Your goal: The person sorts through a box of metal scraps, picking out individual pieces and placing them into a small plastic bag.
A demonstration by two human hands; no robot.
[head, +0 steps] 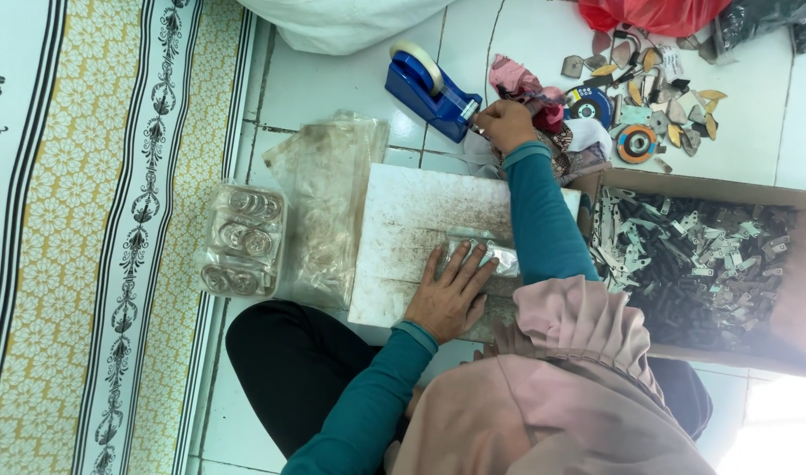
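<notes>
Plastic packet (484, 248), likely light, floppy and slick so best pinned at an edge, lies on white board (403, 220) under flat open left hand (447, 295); right hand (505, 123), beyond board, pinches tape at blue dispenser (429, 88).

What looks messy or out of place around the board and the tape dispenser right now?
Loose metal offcuts lie scattered on the floor tiles beyond the cardboard box, outside it. The white board is smudged with dark grime. The right hand is at the blue tape dispenser; the left hand presses a small clear bag.
</notes>
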